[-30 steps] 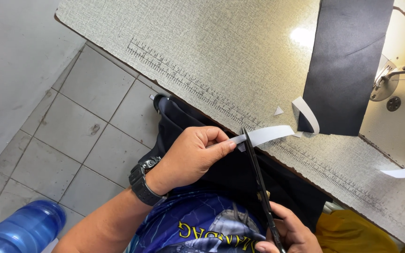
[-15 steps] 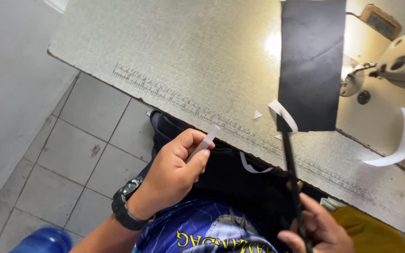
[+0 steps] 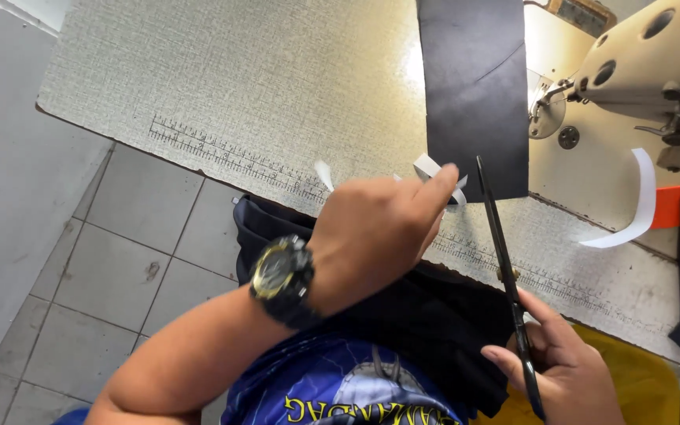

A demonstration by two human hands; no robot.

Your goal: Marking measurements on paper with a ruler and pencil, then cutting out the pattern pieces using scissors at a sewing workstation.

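My left hand (image 3: 379, 224), with a black watch (image 3: 281, 279) on its wrist, reaches over the table edge and pinches a white strip (image 3: 428, 168) attached at the near end of a long black fabric piece (image 3: 474, 86). A loose end of white strip (image 3: 323, 175) shows left of the knuckles. My right hand (image 3: 564, 370) holds black scissors (image 3: 501, 244) by the handles; the blades point away from me, tips just right of the pinched strip, near the fabric's lower edge.
A grey textured sewing table (image 3: 261, 94) carries a printed ruler (image 3: 230, 157) along its near edge. A cream sewing machine (image 3: 639, 63) stands at the right, with a curved white strip (image 3: 631, 208) and an orange piece (image 3: 668, 206) beside it. Tiled floor (image 3: 120, 267) lies left.
My left hand has moved up and right from the lap to the black fabric's near end. The scissors have followed rightward, and the view has shifted toward the sewing machine.
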